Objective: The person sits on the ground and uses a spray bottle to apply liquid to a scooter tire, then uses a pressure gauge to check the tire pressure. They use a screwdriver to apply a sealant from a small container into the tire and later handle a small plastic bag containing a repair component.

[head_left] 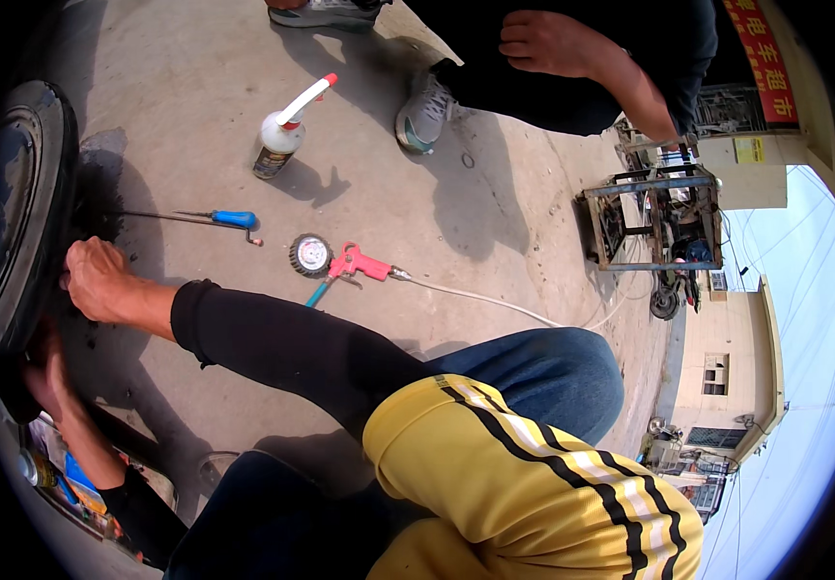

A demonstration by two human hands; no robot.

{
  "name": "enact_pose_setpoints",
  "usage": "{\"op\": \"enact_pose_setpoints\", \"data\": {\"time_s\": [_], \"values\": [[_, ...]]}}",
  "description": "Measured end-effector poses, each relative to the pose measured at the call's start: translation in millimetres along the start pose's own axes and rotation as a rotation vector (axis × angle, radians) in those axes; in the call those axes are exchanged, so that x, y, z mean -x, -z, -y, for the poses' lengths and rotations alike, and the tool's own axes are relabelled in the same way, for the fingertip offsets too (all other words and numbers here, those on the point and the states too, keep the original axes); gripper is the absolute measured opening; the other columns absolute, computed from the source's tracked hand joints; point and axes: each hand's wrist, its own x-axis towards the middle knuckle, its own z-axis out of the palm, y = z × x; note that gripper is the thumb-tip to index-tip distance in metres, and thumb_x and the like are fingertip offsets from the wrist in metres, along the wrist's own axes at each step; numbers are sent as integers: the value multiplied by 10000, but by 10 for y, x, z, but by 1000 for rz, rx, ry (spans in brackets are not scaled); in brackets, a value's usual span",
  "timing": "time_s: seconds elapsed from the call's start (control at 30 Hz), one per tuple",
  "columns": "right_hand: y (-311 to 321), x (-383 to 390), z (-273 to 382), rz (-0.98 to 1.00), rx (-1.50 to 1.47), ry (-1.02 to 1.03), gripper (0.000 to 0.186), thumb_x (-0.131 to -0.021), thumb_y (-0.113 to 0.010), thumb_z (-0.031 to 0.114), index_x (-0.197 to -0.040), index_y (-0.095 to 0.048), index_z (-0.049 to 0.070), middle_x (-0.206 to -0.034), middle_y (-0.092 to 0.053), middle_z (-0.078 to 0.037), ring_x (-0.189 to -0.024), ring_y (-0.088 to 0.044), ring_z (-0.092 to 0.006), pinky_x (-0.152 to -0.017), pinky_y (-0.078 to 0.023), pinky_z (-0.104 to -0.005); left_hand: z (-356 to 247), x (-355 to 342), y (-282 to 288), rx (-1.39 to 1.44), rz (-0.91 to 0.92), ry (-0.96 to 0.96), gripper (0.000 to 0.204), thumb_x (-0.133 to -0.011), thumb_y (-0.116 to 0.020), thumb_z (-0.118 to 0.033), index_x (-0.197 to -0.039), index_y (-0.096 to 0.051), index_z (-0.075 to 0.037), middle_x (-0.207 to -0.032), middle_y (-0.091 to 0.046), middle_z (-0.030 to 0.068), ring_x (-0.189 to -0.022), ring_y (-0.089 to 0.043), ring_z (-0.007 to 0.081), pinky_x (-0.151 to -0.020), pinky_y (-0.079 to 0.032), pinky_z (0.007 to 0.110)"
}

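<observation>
A wheel with a black tire stands at the far left. My right hand is beside the tire's near side, its fingers curled closed; whatever is in them is hidden. Lower down, my left hand is against the bottom part of the tire, with its fingers mostly out of sight. On the ground near my right hand lie a blue-handled screwdriver-like tool and a thin metal rod. To their right is a pink tire inflator gun with a round gauge.
A white bottle with a red-tipped spout stands on the concrete. A pale hose runs right toward a metal frame. Another person's hand and shoe are at the top. An open toolbox sits lower left.
</observation>
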Motion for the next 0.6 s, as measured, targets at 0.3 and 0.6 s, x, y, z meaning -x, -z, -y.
{"op": "enact_pose_setpoints", "data": {"time_s": [0.3,0.6], "values": [[117,20,77,51,-20,-48,217,-913,-744,142,-911,-755,-74,-912,-725,-347,-958,-718,-519,-882,-579,-538,63,84,-31,104,95,113,379,-1050,-543,-112,-1357,-647,84,-1422,-657,247,-1357,-580,406,-1205,-374,622],[206,-16,93,142,43,-95,225,-927,-737,175,-923,-768,-48,-930,-728,-337,-957,-713,-523,-874,-578,-543,520,499,-510,52,114,107,391,-1046,-557,-149,-1358,-650,66,-1453,-648,243,-1375,-582,417,-1217,-375,629]]}}
